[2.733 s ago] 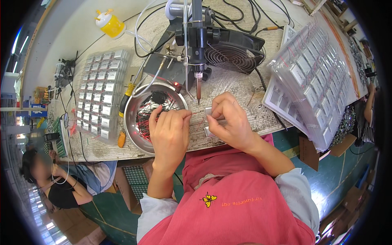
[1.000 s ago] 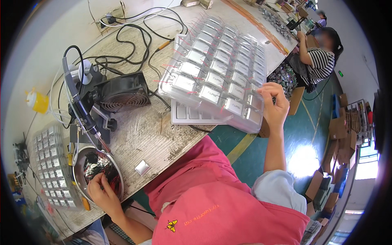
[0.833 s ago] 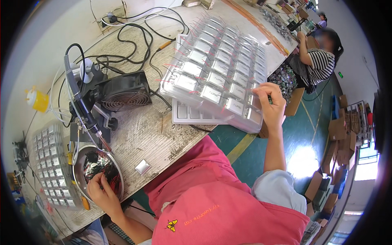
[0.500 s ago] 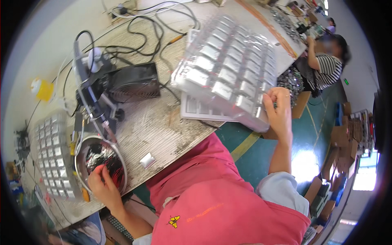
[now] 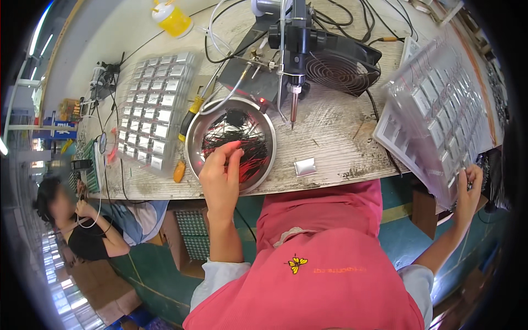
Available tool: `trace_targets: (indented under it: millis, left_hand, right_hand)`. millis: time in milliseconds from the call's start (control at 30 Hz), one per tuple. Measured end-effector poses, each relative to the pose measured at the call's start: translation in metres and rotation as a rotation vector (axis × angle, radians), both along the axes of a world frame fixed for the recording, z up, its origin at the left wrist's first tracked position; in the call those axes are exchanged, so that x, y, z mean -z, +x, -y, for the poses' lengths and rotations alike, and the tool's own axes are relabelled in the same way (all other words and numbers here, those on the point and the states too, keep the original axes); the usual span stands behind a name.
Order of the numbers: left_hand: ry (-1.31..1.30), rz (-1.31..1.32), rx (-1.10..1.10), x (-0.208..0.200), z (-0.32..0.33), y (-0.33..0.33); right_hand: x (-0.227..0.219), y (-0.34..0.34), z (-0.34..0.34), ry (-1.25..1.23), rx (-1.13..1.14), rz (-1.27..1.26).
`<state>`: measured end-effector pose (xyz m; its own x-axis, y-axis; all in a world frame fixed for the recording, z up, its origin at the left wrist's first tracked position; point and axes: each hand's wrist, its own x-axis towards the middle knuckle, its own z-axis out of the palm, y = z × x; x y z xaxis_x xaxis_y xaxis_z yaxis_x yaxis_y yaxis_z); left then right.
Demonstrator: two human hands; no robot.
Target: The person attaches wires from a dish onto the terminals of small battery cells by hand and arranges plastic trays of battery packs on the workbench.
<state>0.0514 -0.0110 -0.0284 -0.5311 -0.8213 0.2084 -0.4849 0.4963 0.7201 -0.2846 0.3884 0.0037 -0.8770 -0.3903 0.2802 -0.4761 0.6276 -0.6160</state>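
Note:
My left hand [image 5: 221, 175] is over a round metal bowl [image 5: 192, 144] that holds a tangle of thin red and black wires [image 5: 245, 144]. Its thumb and forefinger are pinched together; what lies between them is too small to make out. At the right, my right hand [image 5: 467, 190] grips the near edge of a clear plastic tray [image 5: 440, 181] filled with rows of flat silver pouches. This tray is tilted over a white tray [image 5: 395, 133]. A single silver pouch [image 5: 305, 166] lies on the table near its front edge.
An upright soldering iron [image 5: 294, 102] on a stand and a black fan [image 5: 341, 71] stand behind the bowl. A second tray of silver pouches [image 5: 154, 113], a yellow-black screwdriver [image 5: 190, 120] and a yellow bottle [image 5: 172, 19] are leftward. A co-worker [image 5: 88, 225] sits at the left.
The view has swung left, so the table things appear further right. My left hand has moved further over the wires in the bowl. My right hand still holds the tray, which now looks steeper.

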Motion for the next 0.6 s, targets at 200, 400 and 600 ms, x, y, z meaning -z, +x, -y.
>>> trace_targets:
  millis: [200,400,600]
  left_hand:
    - [-0.272,0.04,-0.025,0.001,0.011,0.002]
    - [-0.342,0.157,0.044,-0.003,0.014,-0.003]
    - [-0.388,0.229,0.1,-0.002,0.02,-0.003]
  right_hand:
    - [0.012,0.014,-0.015,-0.225,-0.063,0.079]
    - [0.008,0.031,0.01,-0.597,0.117,-0.157]
    - [-0.023,0.062,0.077,-0.671,-0.179,-0.084]
